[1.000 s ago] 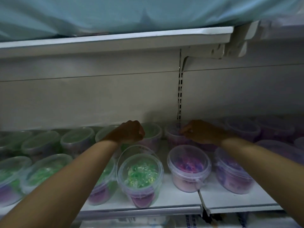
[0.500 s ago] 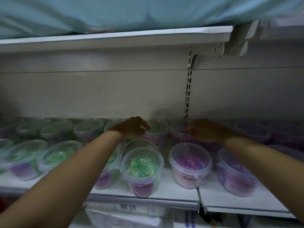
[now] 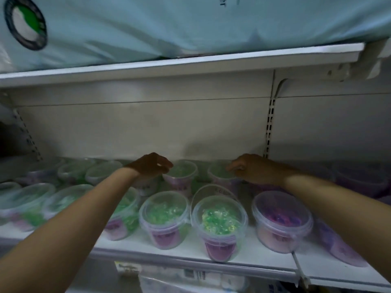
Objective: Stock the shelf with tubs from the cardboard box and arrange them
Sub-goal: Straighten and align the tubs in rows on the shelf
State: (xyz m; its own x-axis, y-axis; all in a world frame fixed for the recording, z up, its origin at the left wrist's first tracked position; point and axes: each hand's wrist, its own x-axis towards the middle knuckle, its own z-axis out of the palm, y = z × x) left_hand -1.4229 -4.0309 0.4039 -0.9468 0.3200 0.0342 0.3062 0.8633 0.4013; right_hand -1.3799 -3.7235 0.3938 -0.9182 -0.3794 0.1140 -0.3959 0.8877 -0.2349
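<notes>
Clear lidded tubs stand in rows on the white shelf (image 3: 264, 255). In the front row are a green-filled tub (image 3: 164, 216), another green one with its handle raised (image 3: 219, 221), and a pink-filled tub (image 3: 281, 220). My left hand (image 3: 151, 166) arches over a back-row tub (image 3: 146, 187), fingers curled down on its lid. My right hand (image 3: 251, 169) reaches in from the right, fingertips closed on the rim of another back-row tub (image 3: 220, 175). A green tub (image 3: 182, 172) sits between the two hands. The cardboard box is out of view.
An upper shelf (image 3: 190, 62) close overhead carries a large pale blue bag (image 3: 190, 24). A slotted upright (image 3: 269, 127) runs down the back wall. More green tubs (image 3: 31, 199) fill the left, purple ones (image 3: 359, 182) the right. White packages (image 3: 190, 280) lie below.
The view has swung left and up, showing more of the blue bag. Both hands stay at the back row and have shifted left, away from the upright.
</notes>
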